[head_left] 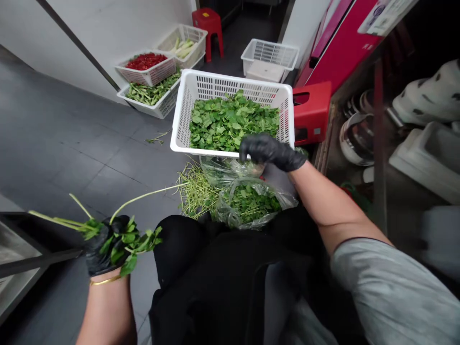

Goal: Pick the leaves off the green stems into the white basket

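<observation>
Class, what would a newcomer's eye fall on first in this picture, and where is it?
Probably the white rectangular plastic basket heaped with green leaves, at upper centre, with the black-gloved right hand at its near rim. Next, at lower left, the black-gloved left hand holding leafy green stems. A bright red heap draws attention, upper left.

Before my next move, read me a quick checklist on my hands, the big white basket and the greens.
1. Left hand gripping the leafy stems: ok, closed around them.
2. Right hand free of greens: cannot tell, its palm is turned from view.
3. Picked leaves contained in the big white basket: ok.
4. Plastic bag open: ok, greens show inside.
5. No loose stems on the floor: not ok, a pile lies left of the bag.
</observation>
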`<act>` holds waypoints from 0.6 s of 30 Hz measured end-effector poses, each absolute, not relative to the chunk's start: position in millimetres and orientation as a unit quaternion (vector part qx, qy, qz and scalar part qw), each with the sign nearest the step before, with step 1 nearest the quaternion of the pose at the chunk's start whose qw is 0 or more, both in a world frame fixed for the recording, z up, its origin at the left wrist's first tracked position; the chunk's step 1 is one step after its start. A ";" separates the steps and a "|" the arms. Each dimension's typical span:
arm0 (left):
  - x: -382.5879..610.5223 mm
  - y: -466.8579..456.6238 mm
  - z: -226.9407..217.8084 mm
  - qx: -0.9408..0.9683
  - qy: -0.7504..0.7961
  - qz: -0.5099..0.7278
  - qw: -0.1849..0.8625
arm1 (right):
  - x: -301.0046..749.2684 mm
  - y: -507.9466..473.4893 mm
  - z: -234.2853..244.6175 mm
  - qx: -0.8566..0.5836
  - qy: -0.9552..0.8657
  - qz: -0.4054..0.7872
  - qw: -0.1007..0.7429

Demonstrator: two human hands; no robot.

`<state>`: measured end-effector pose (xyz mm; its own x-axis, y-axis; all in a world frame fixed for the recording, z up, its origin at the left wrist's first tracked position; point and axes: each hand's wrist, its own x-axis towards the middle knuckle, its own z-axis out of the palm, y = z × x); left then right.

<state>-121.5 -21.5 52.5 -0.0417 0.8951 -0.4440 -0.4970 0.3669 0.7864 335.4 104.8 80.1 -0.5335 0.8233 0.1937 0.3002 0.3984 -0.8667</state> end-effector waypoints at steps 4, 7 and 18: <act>-76.5 -23.8 48.7 0.162 0.432 0.580 0.672 | 354.5 158.7 110.7 -0.570 -0.712 0.158 0.380; -31.3 -22.5 36.3 0.175 0.374 0.546 0.729 | 321.8 153.3 106.3 -0.615 -0.696 0.105 0.356; 18.8 -57.4 14.0 0.160 0.392 0.517 0.744 | 167.6 -14.2 15.8 -0.413 -0.625 0.579 0.324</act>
<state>18.8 -57.4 14.0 0.1580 0.8949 -0.4174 -0.6446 0.4137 0.6429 167.6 -14.2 15.8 -0.4502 0.8899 -0.0732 0.1408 -0.0102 -0.9900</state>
